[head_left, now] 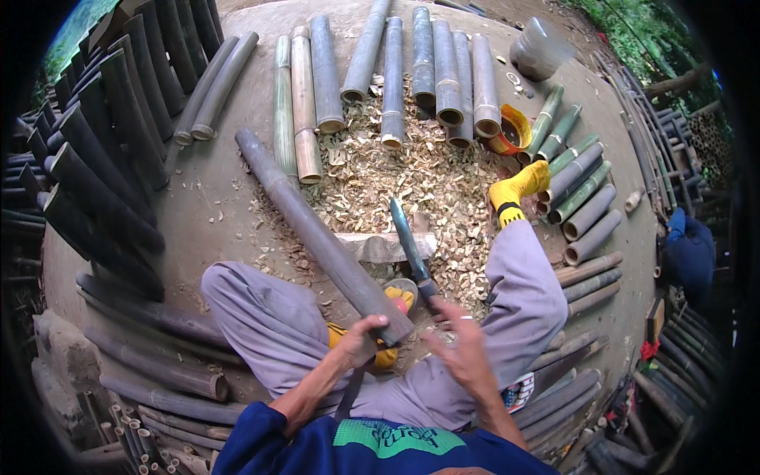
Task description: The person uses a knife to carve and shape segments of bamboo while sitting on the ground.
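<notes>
My left hand [358, 340] is closed round the near end of a long dark bamboo tube [309, 222], which slants away to the far left. My right hand [463, 352] is beside that near end, smeared by motion. Its fingers are at the handle of a knife [408, 241] with a dark blade pointing away from me. Whether those fingers grip the handle does not show clearly. Behind the blade is a pale block [378, 246], low among the wood chips [412, 166].
Cut bamboo tubes [393, 83] lie in a row at the far side. More tubes [594, 237] line the right, and dark bamboo lengths [111, 158] crowd the left. An orange-yellow ring-shaped thing [516, 129] and a greyish container [541, 49] are beyond my yellow-covered foot [516, 188].
</notes>
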`<state>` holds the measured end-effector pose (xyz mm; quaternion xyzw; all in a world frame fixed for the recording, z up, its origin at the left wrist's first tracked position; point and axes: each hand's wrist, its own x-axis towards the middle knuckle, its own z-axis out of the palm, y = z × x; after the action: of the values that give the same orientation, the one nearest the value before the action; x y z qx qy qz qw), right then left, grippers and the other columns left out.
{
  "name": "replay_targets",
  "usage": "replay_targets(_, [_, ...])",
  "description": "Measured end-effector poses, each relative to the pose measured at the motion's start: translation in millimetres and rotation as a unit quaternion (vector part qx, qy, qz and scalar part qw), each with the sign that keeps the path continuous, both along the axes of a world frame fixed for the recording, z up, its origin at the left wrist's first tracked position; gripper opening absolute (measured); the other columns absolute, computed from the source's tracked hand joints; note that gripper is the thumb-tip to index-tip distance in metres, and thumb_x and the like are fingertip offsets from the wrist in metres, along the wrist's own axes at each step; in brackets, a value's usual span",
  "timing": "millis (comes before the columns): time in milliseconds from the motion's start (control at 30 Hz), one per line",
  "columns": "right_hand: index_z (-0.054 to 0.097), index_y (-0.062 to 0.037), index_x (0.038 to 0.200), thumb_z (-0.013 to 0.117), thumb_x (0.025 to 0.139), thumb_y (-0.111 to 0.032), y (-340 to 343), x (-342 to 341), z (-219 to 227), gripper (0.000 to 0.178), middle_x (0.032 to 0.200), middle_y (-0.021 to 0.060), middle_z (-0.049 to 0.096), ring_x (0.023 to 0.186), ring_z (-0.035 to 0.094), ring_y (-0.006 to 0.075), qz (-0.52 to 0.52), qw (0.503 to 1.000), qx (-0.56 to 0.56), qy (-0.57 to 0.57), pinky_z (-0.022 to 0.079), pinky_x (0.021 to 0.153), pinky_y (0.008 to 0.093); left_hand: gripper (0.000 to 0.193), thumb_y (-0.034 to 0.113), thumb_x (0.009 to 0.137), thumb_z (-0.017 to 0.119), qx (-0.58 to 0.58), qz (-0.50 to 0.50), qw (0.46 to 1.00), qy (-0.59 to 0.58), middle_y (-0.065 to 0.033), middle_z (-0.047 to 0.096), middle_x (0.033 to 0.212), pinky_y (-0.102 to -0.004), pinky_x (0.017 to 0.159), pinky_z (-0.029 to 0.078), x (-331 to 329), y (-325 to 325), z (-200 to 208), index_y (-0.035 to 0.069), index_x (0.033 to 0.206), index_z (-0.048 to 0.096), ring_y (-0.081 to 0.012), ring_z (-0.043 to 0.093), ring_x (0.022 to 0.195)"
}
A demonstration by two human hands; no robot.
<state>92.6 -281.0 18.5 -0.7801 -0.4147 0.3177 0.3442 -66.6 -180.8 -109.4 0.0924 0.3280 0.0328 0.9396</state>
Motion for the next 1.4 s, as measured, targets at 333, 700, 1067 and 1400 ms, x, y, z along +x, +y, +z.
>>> replay_targets(333, [0.044, 0.0028, 0.129, 0.07, 0.079, -0.038, -4, -71, -41, 0.07, 0.115, 0.0258, 0.057, 0.108, 0.058, 0.0331, -0.016, 0.987, -0.058, 0.146, 0.046, 0.089, 0.037, 0.06, 0.044, 0.082, 0.061, 0.01, -0.186, 0.981, -0.057, -0.0168, 0.055, 0.111, -0.0443, 0.09, 0.045, -70, 21, 9, 0.003, 0.123, 0.046, -0.0288, 0.056, 0.101])
replay_targets(700, [0.045, 0.003, 0.128, 0.075, 0.073, -0.026, -61, -75, 37, 0.069, 0.113, 0.0246, 0.057, 0.1, 0.059, 0.0359, 0.015, 0.999, -0.025, -0.027, 0.047, 0.086, 0.0381, 0.069, 0.052, 0.077, 0.063, 0.023, 0.22, 0.975, -0.033, -0.0178, 0.053, 0.114, -0.0488, 0.092, 0.044, -37, 134, -17, 0.005, 0.125, 0.042, -0.0349, 0.053, 0.103])
replay_targets(1067, [0.048, -0.0021, 0.126, 0.077, 0.069, -0.02, -118, -49, -5, 0.066, 0.117, 0.0196, 0.055, 0.106, 0.055, 0.0343, -0.08, 0.994, 0.07, -0.027, 0.045, 0.091, 0.038, 0.059, 0.047, 0.07, 0.069, 0.194, 0.3, 0.933, -0.045, -0.0135, 0.059, 0.088, -0.0443, 0.082, 0.049, -34, 122, 54, 0.0, 0.103, 0.053, -0.031, 0.058, 0.085])
replay_targets(1400, [0.048, -0.0028, 0.125, 0.068, 0.075, -0.015, -75, -40, -68, 0.056, 0.111, 0.0178, 0.057, 0.098, 0.057, 0.0317, -0.164, 0.98, 0.104, -0.044, 0.047, 0.085, 0.0372, 0.057, 0.044, 0.079, 0.058, 0.406, 0.351, 0.829, -0.16, -0.0142, 0.052, 0.101, -0.0431, 0.092, 0.041, -73, 164, 186, -0.002, 0.111, 0.046, -0.0281, 0.053, 0.095])
